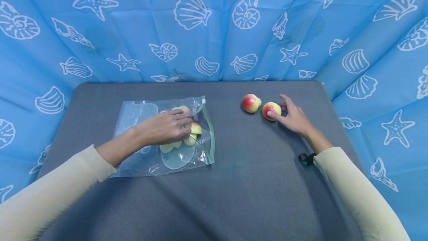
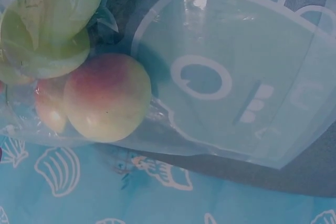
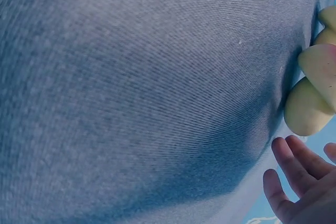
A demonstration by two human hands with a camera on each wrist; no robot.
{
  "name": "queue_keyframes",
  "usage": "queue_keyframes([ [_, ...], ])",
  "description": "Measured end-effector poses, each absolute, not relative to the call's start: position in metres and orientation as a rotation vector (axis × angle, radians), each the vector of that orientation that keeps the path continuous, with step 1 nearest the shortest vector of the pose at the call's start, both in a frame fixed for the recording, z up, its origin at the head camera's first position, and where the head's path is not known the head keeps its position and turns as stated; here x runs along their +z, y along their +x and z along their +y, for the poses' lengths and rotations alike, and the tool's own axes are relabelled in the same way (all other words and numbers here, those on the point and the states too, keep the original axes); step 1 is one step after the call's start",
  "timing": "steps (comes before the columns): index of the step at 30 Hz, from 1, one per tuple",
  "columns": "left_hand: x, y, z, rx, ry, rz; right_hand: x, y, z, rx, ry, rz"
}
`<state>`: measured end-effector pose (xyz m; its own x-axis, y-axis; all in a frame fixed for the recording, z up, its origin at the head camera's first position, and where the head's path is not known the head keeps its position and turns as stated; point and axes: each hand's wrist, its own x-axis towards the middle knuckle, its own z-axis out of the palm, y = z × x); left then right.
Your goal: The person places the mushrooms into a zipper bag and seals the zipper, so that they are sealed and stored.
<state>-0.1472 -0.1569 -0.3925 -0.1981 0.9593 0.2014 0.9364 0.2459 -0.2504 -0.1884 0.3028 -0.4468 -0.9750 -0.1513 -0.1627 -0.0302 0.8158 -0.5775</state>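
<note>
A clear zip bag (image 1: 133, 159) with a green zip strip lies on the table's left half, its mouth facing right. My left hand (image 1: 167, 126) is over it, curled fingers gripping the upper lip and drawing it back from the lower one. Several toy mushrooms with red-and-yellow caps are inside, one mushroom (image 1: 191, 139) beside my fingertips; the left wrist view shows a rounded cap (image 2: 110, 98) through the film. At right, my right hand (image 1: 294, 117) reaches around a toy mushroom (image 1: 271, 110), fingers spread; the right wrist view shows fingers apart from the mushroom (image 3: 307, 109).
Another toy mushroom (image 1: 250, 103) lies just left of the one by my right hand. The grey table (image 1: 254, 196) has rounded back corners. A blue curtain (image 1: 220, 40) with white shells hangs behind and beside it. A dark strap (image 1: 306, 159) is at my right wrist.
</note>
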Motion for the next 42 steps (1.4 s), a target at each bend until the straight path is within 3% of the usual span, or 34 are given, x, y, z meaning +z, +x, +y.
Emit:
queue_keyframes([
  [42,-0.3900,-0.1463,-0.1566,0.130,-1.763,-2.224,-0.4483,-0.1786,0.3055,-0.963,-0.203,2.817],
])
